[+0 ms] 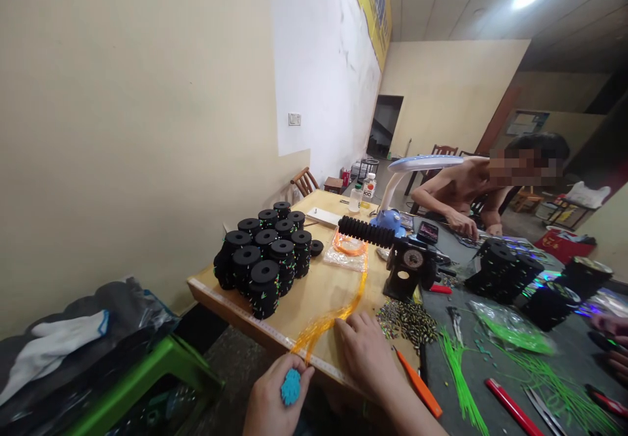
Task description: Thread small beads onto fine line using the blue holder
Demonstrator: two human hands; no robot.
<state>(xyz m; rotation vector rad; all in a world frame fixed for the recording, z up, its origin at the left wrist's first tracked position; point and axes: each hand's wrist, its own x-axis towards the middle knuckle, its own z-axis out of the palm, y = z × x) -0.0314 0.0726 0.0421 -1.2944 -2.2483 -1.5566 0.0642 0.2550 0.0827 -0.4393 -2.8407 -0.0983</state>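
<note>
My left hand [277, 397] is closed around a bundle of thin orange strands at the table's front edge. A tight teal cluster [291, 387] shows at the end of the bundle, above my curled fingers. The loose orange strands [326, 325] run back across the wood to a clear plastic bag [346, 253] with an orange coil in it. My right hand [366, 351] rests on the tabletop beside the strands, fingers a little bent and apart, fingertips close to them. Whether they touch the strands I cannot tell. Small dark and gold pieces [409, 321] lie heaped beyond this hand.
Several black foam spools [265, 272] stand at the left. A black winding device [407, 262] holds a ribbed black rod near a blue lamp [387, 220]. An orange cutter [417, 381], green strands [458, 377] and a red tool [513, 406] lie right. A co-worker [464, 194] sits opposite.
</note>
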